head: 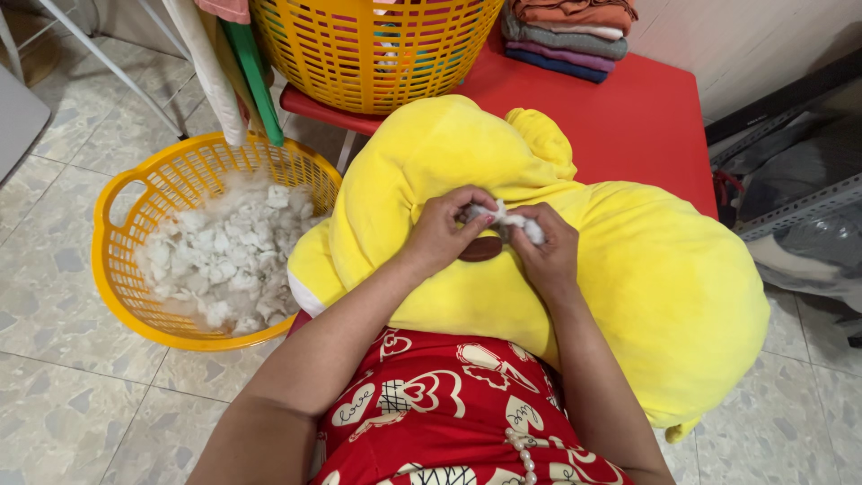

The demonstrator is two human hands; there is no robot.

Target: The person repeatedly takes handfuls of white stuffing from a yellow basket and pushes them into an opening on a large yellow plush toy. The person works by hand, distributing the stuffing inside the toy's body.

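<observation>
At frame centre, big yellow plush toy [557, 260] across the lap, against the red table [628, 117]. Left hand [442, 235] and right hand [548, 253] both pinched shut on a wad of white fibre stuffing [503, 218], seemingly at a seam opening. Lower left, round yellow plastic basket [121, 202] on the floor, holding loose white stuffing [224, 256].

Two yellow baskets [126, 269], one yellow plush toy [628, 269], one red table [628, 117], two hands [444, 233]

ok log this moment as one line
left hand pinching white stuffing | right hand gripping same tuft | yellow plush on lap | basket of stuffing on floor
</observation>
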